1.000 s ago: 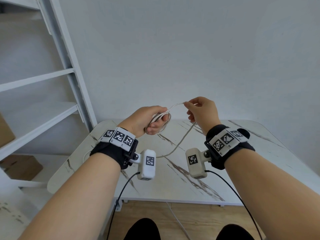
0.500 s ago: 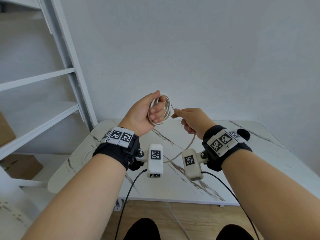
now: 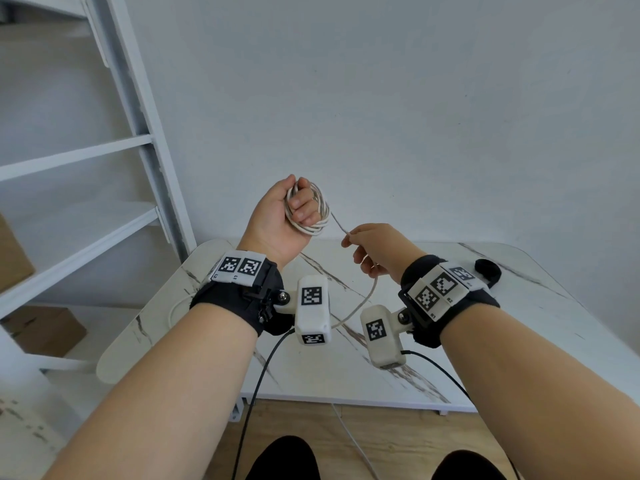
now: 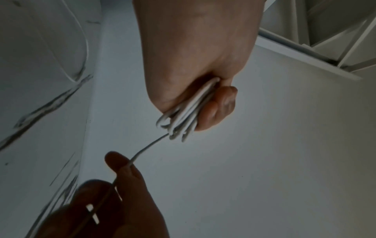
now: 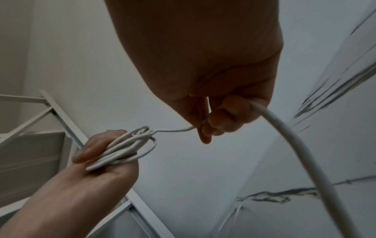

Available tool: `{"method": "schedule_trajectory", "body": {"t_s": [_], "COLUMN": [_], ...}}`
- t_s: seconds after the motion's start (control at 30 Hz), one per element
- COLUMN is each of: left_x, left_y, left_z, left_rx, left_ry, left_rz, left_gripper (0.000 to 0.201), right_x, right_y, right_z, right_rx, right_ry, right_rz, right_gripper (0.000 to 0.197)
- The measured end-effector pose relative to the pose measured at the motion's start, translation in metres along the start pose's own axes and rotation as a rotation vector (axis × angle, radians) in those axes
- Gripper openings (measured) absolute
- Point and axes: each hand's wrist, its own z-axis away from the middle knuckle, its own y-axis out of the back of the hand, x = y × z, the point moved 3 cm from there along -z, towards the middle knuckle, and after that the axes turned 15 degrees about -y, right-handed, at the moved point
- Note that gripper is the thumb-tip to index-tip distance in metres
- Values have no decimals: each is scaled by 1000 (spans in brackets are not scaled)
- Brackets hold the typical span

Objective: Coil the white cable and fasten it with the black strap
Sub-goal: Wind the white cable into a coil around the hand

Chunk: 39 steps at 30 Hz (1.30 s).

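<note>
**Mid-coil: feed the next loop, keep tension even**

Far left we have the white shelf (image 3: 79,157), out of play; a slack run of cable lies on the marble table (image 3: 502,341) near its left edge, and more drops off the front edge to the floor, so there is plenty left to wind. Our left hand (image 3: 277,220) is raised, fingers curled round the coil (image 3: 317,216), several loops bunched in the fist; the cable (image 3: 337,221) leaves the coil and runs a short way down to our right hand (image 3: 379,252), pinched between thumb and fingertips (image 5: 205,135), then trails through the palm to the table. The black strap (image 3: 488,271) sits at the far right of the table, untouched.

To do this step well, we judge: let the cable slide through the right pinch, don't drag it; match loop size to those held; lay each turn flat against the last; open the left fingers only enough to take it, or the bundle springs apart; watch for snags at the table edge.
</note>
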Motion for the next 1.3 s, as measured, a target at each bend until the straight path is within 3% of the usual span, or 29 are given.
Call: {"method": "schedule_trajectory", "body": {"t_s": [0.33, 0.57, 0.73, 0.97, 1.3], "left_x": [4, 5, 11, 17, 9], "left_y": [7, 17, 22, 29, 32], "left_z": [-7, -14, -14, -11, -14], "left_rx": [51, 175, 189, 152, -23], "left_ry": [-112, -238, -340, -417, -292], "left_rz": [-143, -323, -751, -1377, -1715], "left_gripper": [19, 13, 4, 18, 25], "right_x": [-3, -5, -1, -9, -21], "right_y": [-18, -25, -25, -22, -5], "right_z": [10, 16, 19, 27, 26], "right_rx": [-87, -162, -208, -204, -104], "right_ry": [81, 108, 161, 247, 320], "right_rz": [228, 319, 326, 304, 38], "right_gripper": [32, 31, 26, 24, 21]}}
